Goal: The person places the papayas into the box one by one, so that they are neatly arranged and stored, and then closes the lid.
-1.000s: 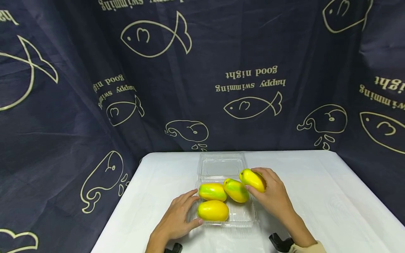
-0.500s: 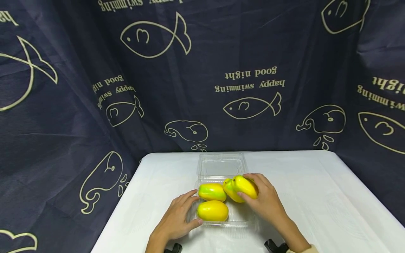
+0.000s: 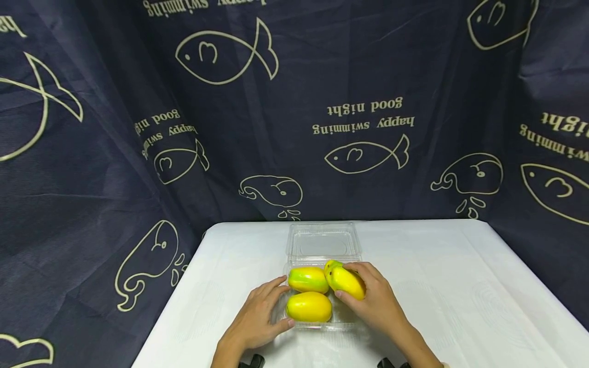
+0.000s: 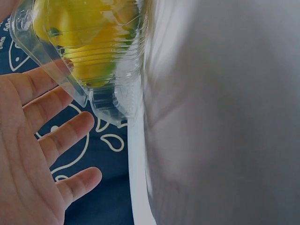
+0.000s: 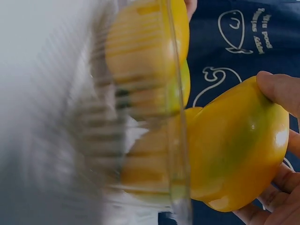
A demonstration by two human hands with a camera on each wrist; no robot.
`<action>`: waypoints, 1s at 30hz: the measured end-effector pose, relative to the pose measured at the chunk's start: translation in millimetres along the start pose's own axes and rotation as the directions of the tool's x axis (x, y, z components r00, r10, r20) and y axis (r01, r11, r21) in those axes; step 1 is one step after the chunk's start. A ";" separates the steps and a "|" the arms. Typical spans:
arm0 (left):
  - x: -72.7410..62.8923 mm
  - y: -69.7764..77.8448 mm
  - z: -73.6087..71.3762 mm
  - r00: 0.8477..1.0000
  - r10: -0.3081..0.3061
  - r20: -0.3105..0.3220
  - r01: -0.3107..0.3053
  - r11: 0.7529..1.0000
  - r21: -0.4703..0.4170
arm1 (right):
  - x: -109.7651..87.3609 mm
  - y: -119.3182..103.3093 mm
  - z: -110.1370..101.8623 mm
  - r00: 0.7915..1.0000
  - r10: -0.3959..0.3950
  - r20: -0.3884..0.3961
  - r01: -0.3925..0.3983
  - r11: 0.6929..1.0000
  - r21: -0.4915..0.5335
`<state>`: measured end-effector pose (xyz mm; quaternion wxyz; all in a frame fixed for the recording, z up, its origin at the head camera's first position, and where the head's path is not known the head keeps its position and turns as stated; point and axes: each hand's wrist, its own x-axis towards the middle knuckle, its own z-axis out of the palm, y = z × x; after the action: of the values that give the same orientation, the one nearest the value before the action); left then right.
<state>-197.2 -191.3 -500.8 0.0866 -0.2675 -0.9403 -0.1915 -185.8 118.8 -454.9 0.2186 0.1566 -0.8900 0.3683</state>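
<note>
My right hand [image 3: 378, 302] grips a yellow-green mango [image 3: 348, 282] between thumb and fingers. In the right wrist view this mango [image 5: 239, 145] stands above the rim of the clear plastic clamshell box [image 3: 341, 313]. In the head view it overlaps another mango [image 3: 332, 265] at the back of the box. Two more lie in the left half: a yellow-and-green mango [image 3: 307, 279] behind, a plain yellow mango [image 3: 309, 306] in front. My left hand [image 3: 257, 314] rests with fingers spread along the box's left side; the left wrist view shows them fairly straight.
The box's hinged lid [image 3: 322, 241] lies folded back, away from me. Everything stands on a white-covered table [image 3: 442, 271]. A dark blue curtain [image 3: 285, 117] with fish and whale drawings hangs behind and at both sides.
My right hand has brought the mango left and nearer to me, from the box's back right corner to over the right half. The left hand and the other mangoes have stayed put.
</note>
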 end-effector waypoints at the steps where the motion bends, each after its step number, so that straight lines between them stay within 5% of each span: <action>1: -0.1 0.1 0.0 1.000 -0.001 0.000 0.001 1.000 0.001 | -0.9 -0.5 1.4 1.000 -0.005 0.000 0.005 1.000 0.000; 17: -0.3 1.3 -1.8 1.000 -0.008 0.002 0.008 1.000 -0.001 | -18.2 0.7 21.7 1.000 -0.022 0.021 0.021 1.000 0.016; 30: 0.7 1.3 -0.9 1.000 0.002 0.000 -0.002 1.000 0.008 | -25.6 5.8 32.9 0.998 -0.041 -0.041 0.039 0.998 -0.058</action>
<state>-197.0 -190.3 -499.4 0.0879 -0.2679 -0.9409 -0.1876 -175.4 101.9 -492.1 0.2489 0.1604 -0.8920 0.3414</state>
